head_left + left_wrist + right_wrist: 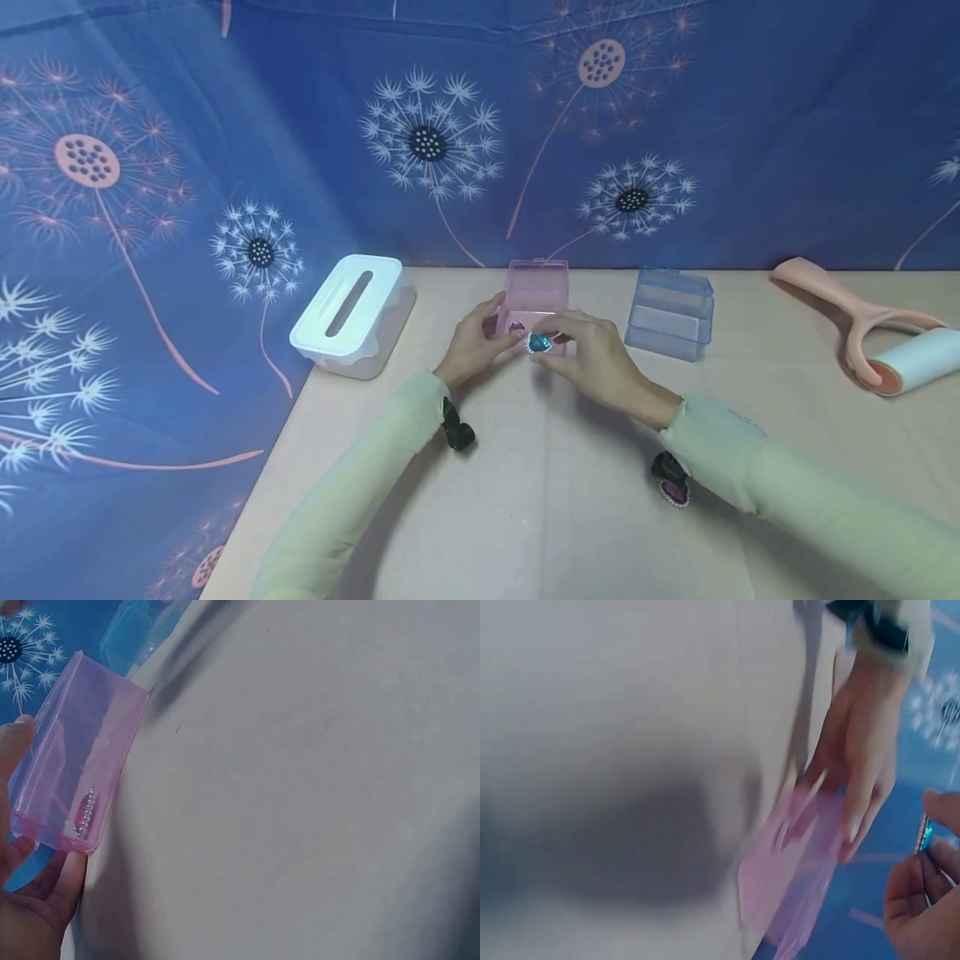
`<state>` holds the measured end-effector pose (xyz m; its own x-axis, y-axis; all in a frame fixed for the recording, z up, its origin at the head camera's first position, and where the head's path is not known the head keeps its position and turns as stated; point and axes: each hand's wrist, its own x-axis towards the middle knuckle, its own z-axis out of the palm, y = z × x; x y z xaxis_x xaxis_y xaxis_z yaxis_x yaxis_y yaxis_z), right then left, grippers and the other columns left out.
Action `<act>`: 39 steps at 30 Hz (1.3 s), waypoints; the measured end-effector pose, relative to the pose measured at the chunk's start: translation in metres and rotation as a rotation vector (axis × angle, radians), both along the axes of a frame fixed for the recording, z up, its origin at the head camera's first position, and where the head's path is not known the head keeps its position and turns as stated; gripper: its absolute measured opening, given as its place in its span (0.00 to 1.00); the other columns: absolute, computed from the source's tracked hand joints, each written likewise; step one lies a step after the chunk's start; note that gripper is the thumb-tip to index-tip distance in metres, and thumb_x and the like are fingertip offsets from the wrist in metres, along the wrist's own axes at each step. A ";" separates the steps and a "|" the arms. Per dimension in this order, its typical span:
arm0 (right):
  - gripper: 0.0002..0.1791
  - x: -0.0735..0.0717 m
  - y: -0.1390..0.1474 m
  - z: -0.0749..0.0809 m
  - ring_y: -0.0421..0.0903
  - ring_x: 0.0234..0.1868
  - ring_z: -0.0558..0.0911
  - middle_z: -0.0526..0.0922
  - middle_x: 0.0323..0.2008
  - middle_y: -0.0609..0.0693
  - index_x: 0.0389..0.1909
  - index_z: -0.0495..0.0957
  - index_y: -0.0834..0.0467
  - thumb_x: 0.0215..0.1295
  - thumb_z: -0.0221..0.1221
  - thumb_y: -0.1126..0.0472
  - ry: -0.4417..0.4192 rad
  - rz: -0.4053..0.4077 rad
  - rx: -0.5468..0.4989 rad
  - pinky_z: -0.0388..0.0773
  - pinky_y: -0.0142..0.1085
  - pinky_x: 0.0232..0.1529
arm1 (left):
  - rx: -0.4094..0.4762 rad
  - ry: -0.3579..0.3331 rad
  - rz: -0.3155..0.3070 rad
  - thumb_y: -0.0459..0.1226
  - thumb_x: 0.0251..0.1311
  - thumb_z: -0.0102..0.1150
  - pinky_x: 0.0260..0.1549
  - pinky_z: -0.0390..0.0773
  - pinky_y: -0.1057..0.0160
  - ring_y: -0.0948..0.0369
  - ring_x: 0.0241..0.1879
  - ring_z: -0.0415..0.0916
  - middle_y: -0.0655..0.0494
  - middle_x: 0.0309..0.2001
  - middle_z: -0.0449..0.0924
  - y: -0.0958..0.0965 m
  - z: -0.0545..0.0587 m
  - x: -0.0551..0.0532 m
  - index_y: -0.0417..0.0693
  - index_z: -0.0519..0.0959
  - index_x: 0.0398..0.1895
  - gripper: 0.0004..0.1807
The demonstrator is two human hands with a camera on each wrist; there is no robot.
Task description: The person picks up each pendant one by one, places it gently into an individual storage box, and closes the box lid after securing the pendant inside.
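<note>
My left hand [474, 343] grips the left end of an open, clear pink plastic box [537, 288]. The left wrist view shows thumb and fingers on opposite sides of that box [71, 742]. Inside it, at the left end, lies a pink gem [517, 327] with a beaded rim [87, 814]. In front of the box, my right hand [597, 358] pinches a blue-green gem [539, 342] with a sparkling rim between thumb and fingers. In the right wrist view this gem [925, 831] is held edge-on, apart from the box.
An open clear blue box [670, 315] stands right of the pink one. Left is a white tissue box [352, 308]; far right, a pink-handled lint roller [911, 358]. A purple gem [674, 492] with a beaded rim shows below the right cuff. A dandelion-print cloth [495, 225] hangs behind.
</note>
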<state>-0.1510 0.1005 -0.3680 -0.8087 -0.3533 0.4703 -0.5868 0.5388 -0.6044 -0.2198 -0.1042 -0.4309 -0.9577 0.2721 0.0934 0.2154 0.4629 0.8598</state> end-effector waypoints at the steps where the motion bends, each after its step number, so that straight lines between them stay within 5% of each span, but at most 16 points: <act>1: 0.13 -0.007 0.001 0.000 0.48 0.37 0.85 0.86 0.40 0.52 0.39 0.84 0.59 0.51 0.71 0.64 -0.012 -0.009 0.002 0.84 0.41 0.41 | 0.003 -0.002 0.000 0.42 0.57 0.68 0.58 0.76 0.62 0.51 0.62 0.73 0.46 0.71 0.63 0.000 0.000 0.000 0.49 0.57 0.74 0.43; 9: 0.12 -0.047 0.006 -0.005 0.54 0.40 0.85 0.85 0.42 0.58 0.41 0.83 0.63 0.56 0.68 0.64 -0.132 -0.052 0.041 0.84 0.46 0.44 | -0.011 -0.016 -0.009 0.43 0.57 0.68 0.57 0.77 0.61 0.50 0.63 0.72 0.47 0.70 0.63 -0.001 0.001 0.001 0.51 0.57 0.74 0.44; 17: 0.09 -0.073 0.003 -0.012 0.54 0.43 0.85 0.87 0.39 0.57 0.38 0.84 0.62 0.57 0.67 0.62 -0.154 -0.050 0.138 0.80 0.49 0.49 | -0.017 -0.017 -0.005 0.44 0.57 0.67 0.59 0.76 0.61 0.51 0.63 0.72 0.48 0.70 0.64 0.000 0.003 -0.001 0.52 0.56 0.75 0.44; 30: 0.13 -0.086 -0.006 -0.019 0.53 0.39 0.84 0.87 0.35 0.57 0.37 0.84 0.63 0.51 0.71 0.61 -0.258 -0.025 0.292 0.81 0.47 0.45 | -0.002 -0.026 -0.001 0.44 0.57 0.68 0.57 0.77 0.62 0.51 0.62 0.73 0.48 0.71 0.63 -0.001 0.003 0.000 0.53 0.56 0.75 0.44; 39: 0.12 -0.087 -0.008 -0.020 0.51 0.35 0.83 0.87 0.31 0.56 0.35 0.85 0.63 0.51 0.72 0.63 -0.240 0.002 0.359 0.81 0.46 0.41 | 0.004 -0.027 -0.016 0.44 0.57 0.67 0.58 0.77 0.60 0.49 0.64 0.71 0.48 0.72 0.60 -0.002 0.004 0.004 0.51 0.56 0.75 0.44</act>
<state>-0.2381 0.0926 -0.3884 -0.8793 -0.4619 0.1155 -0.4536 0.7389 -0.4983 -0.2162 -0.1064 -0.4268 -0.9554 0.2870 0.0688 0.1994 0.4559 0.8674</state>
